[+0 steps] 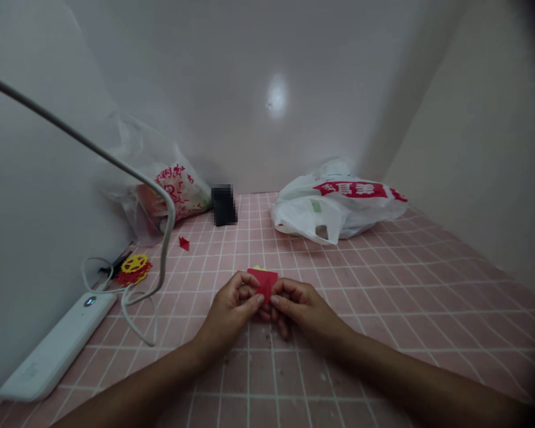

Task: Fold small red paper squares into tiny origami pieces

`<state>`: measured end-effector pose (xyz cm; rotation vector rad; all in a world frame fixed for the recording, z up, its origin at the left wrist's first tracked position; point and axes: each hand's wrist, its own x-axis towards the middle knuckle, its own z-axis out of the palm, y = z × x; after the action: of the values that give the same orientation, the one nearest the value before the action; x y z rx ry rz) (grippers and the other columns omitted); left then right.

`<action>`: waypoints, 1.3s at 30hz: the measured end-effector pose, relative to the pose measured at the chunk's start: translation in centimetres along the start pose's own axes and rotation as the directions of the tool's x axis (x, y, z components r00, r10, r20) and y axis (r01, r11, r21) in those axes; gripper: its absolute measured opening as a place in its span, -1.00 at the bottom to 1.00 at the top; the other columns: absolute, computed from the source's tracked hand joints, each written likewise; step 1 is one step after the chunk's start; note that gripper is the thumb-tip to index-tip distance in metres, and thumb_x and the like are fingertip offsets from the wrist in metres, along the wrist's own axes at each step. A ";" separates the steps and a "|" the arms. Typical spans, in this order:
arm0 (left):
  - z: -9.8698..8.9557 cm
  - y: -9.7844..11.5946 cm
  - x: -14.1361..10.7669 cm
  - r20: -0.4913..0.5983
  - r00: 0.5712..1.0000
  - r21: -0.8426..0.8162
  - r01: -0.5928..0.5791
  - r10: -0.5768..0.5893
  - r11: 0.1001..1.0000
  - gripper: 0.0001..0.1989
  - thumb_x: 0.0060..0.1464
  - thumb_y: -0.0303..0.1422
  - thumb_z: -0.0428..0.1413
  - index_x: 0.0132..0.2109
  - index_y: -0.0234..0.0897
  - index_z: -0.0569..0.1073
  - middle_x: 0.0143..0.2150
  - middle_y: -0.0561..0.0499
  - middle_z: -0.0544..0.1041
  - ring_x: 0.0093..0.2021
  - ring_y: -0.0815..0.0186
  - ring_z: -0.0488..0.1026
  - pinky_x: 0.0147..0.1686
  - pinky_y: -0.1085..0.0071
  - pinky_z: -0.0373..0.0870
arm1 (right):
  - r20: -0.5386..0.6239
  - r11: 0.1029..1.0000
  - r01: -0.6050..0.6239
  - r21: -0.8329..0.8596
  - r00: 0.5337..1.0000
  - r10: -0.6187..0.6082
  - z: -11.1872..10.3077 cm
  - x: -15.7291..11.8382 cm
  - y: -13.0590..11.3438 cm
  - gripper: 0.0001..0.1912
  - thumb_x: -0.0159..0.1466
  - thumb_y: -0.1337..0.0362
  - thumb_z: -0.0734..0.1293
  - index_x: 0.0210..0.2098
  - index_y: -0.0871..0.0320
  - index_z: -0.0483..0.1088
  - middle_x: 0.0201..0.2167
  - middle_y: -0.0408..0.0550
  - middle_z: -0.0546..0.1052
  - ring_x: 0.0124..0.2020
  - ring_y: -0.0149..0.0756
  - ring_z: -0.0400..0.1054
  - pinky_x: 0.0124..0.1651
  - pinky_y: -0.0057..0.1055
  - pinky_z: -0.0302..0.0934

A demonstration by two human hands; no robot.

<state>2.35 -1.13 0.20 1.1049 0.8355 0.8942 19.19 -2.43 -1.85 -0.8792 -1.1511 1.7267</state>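
Observation:
A small red sheet of paper [264, 278] is held upright between both hands near the middle of the view. My left hand [239, 300] pinches its left side, thumb in front. On the right side, my right hand [298, 303] grips the lower edge between thumb and fingers. A bit of yellow [258, 268] shows just behind the paper's top edge; what it belongs to is hidden. Farther left, a small folded red paper piece [184, 243] lies on the pink checked surface [365, 279].
Red and yellow cut-out pieces [134, 267] lie at the left, near a white power strip [57, 345]. A grey-white cable [164, 238] loops down there. Behind are a filled plastic bag [173, 190], a blurred dark object [223, 206] and a white plastic bag [334, 205].

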 end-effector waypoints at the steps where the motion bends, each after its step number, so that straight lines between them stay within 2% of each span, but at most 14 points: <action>1: 0.0 0.0 0.0 -0.002 1.000 0.004 -0.003 0.003 1.000 -0.73 0.03 -0.35 0.25 -0.23 -0.28 0.29 -0.48 0.12 0.56 -0.49 0.42 0.55 -0.39 0.47 0.50 | 0.001 1.000 0.002 0.002 1.000 -0.002 0.0 0.0 0.0 -0.75 0.21 0.13 0.37 -0.41 0.17 0.29 -0.61 -0.24 0.45 -0.76 -0.52 0.25 -0.69 -0.57 0.11; 14: -0.2 0.3 0.2 -0.038 0.998 0.097 0.050 -0.047 0.994 -0.75 -0.05 -0.33 0.25 -0.32 -0.28 0.31 -0.47 0.10 0.52 -0.48 0.39 0.51 -0.38 0.42 0.45 | 0.000 0.999 0.033 -0.031 0.999 -0.033 0.0 -0.1 0.0 -0.78 0.21 0.17 0.38 -0.39 0.17 0.30 -0.63 -0.25 0.43 -0.75 -0.52 0.23 -0.68 -0.57 0.11; 18: -0.3 0.4 0.2 -0.028 0.999 0.230 -0.009 0.016 0.973 -0.84 0.00 -0.34 0.19 -0.35 -0.29 0.36 -0.42 0.08 0.47 -0.40 0.36 0.46 -0.32 0.39 0.39 | 0.000 0.998 0.038 -0.055 0.999 -0.038 0.1 -0.2 -0.1 -0.78 0.22 0.17 0.37 -0.39 0.17 0.31 -0.67 -0.29 0.37 -0.75 -0.53 0.20 -0.67 -0.58 0.09; 21: -0.4 0.8 0.0 -0.010 0.991 0.437 -0.118 0.136 0.892 -0.92 0.03 -0.37 0.14 -0.36 -0.30 0.42 -0.38 0.04 0.45 -0.34 0.33 0.41 -0.28 0.39 0.33 | -0.003 0.995 0.044 -0.087 0.999 -0.045 0.1 -0.3 -0.2 -0.79 0.22 0.17 0.37 -0.38 0.16 0.30 -0.67 -0.30 0.36 -0.73 -0.53 0.20 -0.65 -0.58 0.08; 23: -0.4 1.1 -0.2 0.012 0.972 0.606 -0.195 0.235 0.771 -0.93 0.05 -0.41 0.12 -0.38 -0.29 0.44 -0.36 0.03 0.44 -0.31 0.32 0.39 -0.28 0.40 0.29 | -0.007 0.992 0.046 -0.114 0.999 -0.047 0.2 -0.4 -0.2 -0.79 0.24 0.17 0.35 -0.40 0.16 0.29 -0.68 -0.30 0.34 -0.73 -0.53 0.18 -0.65 -0.57 0.06; 25: -0.3 1.2 -0.4 0.038 0.964 0.696 -0.214 0.263 0.685 -0.92 0.07 -0.44 0.09 -0.39 -0.29 0.43 -0.41 0.05 0.43 -0.36 0.33 0.36 -0.33 0.42 0.25 | -0.007 0.990 0.042 -0.137 0.999 -0.043 0.3 -0.5 -0.3 -0.78 0.24 0.17 0.34 -0.41 0.16 0.28 -0.70 -0.30 0.32 -0.73 -0.52 0.17 -0.64 -0.56 0.05; 28: -0.2 1.1 -0.6 0.061 0.966 0.724 -0.216 0.251 0.655 -0.90 0.07 -0.46 0.06 -0.41 -0.27 0.37 -0.48 0.09 0.40 -0.45 0.37 0.32 -0.41 0.46 0.21 | 0.002 0.986 0.037 -0.161 0.999 -0.037 0.4 -0.7 -0.4 -0.78 0.24 0.17 0.32 -0.43 0.16 0.27 -0.69 -0.29 0.30 -0.71 -0.51 0.17 -0.63 -0.55 0.04; 33: 0.0 1.0 -0.7 0.081 0.949 0.768 -0.254 0.304 0.588 -0.88 0.06 -0.49 0.05 -0.43 -0.27 0.34 -0.47 0.08 0.40 -0.44 0.36 0.33 -0.40 0.45 0.21 | -0.016 0.980 0.050 -0.192 0.998 -0.054 0.4 -0.9 -0.2 -0.84 0.23 0.23 0.29 -0.44 0.15 0.27 -0.66 -0.29 0.28 -0.69 -0.50 0.16 -0.62 -0.53 0.04; 39: -0.1 0.9 -0.9 0.111 0.952 0.767 -0.264 0.284 0.584 -0.89 0.10 -0.47 0.05 -0.41 -0.27 0.35 -0.46 0.08 0.39 -0.45 0.36 0.33 -0.41 0.45 0.21 | -0.045 0.954 0.087 -0.288 0.994 -0.105 0.3 -0.8 -0.4 -0.90 0.22 0.30 0.26 -0.44 0.13 0.28 -0.63 -0.27 0.28 -0.66 -0.49 0.15 -0.59 -0.52 0.03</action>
<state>1.73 -1.70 1.16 2.0472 1.1368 0.7991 19.30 -3.22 -1.33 -1.0230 -1.4026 1.4671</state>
